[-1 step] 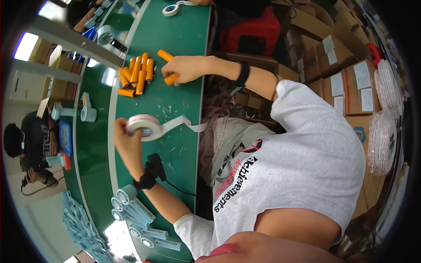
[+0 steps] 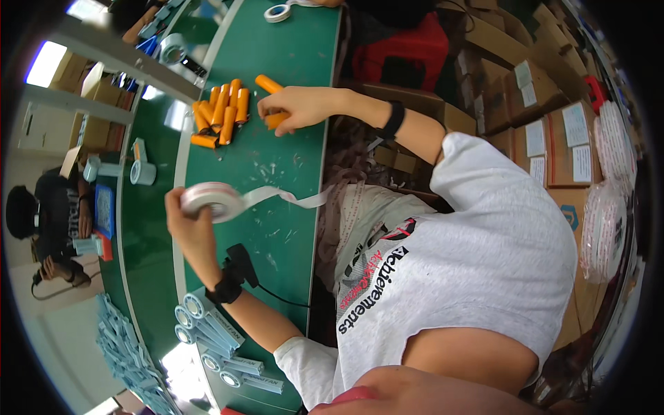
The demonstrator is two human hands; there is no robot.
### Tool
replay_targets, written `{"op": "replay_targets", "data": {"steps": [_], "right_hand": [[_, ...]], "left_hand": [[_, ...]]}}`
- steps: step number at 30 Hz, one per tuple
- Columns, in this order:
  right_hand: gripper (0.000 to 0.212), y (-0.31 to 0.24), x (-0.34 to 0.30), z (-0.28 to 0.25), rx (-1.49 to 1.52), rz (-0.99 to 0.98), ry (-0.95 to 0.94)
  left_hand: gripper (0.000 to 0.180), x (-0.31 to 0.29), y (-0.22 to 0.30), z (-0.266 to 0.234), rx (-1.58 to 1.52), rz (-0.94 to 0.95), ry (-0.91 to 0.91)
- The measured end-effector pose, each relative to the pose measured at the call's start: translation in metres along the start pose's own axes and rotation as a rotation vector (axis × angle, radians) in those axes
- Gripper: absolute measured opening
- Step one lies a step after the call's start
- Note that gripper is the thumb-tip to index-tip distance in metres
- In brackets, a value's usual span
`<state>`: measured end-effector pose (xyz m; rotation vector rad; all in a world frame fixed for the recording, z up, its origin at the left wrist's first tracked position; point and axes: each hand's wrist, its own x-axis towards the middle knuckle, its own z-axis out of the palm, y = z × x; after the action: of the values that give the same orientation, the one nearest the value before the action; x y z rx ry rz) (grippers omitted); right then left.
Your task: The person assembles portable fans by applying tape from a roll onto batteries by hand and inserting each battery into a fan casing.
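My left hand (image 2: 190,232) is closed round a white tape roll (image 2: 213,201), with its thumb over the side of the roll. From the roll a loose tape strip (image 2: 277,194) runs across the green table to its near edge. My right hand (image 2: 297,107) is curled over the table, its fingers bent onto an orange cylindrical battery cell (image 2: 279,120), partly hidden beneath them. Another orange cell (image 2: 268,84) sticks out beyond its knuckles; whether the hand touches it, I cannot tell. Beside this hand lies a cluster of several orange cells (image 2: 220,111).
Several light-blue handheld fans (image 2: 214,325) lie by my left forearm, near a black device with a cable (image 2: 241,263). Another tape roll (image 2: 277,13) lies at the table's far end. Cartons (image 2: 570,142) and a red stool (image 2: 408,55) stand to the right. A person (image 2: 59,214) sits across.
My left hand has shifted left with the tape roll, and the strip stretches out longer. My right hand stays by the orange cells, its fingers covering more of the lower one.
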<state>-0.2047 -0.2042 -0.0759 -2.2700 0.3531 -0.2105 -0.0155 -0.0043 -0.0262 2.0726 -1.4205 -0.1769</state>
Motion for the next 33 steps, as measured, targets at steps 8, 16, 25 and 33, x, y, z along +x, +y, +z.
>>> {"op": "replay_targets", "data": {"steps": [8, 16, 25, 33], "right_hand": [[0.023, -0.099, 0.025, 0.087, 0.609, -0.075, 0.121], [0.020, -0.067, -0.015, 0.075, 0.584, -0.080, 0.087], [0.033, -0.119, 0.015, 0.033, 0.816, -0.370, 0.399], [0.029, -0.127, 0.061, 0.072, 1.238, -0.186, 0.601]], "left_hand": [[0.026, -0.019, -0.011, -0.046, -0.527, 0.007, 0.347], [0.022, -0.024, -0.034, -0.063, -0.599, -0.039, 0.773], [0.020, -0.003, -0.001, -0.013, -0.642, -0.003, 0.571], [0.019, -0.006, 0.026, 0.028, -0.484, -0.144, 0.755]]}}
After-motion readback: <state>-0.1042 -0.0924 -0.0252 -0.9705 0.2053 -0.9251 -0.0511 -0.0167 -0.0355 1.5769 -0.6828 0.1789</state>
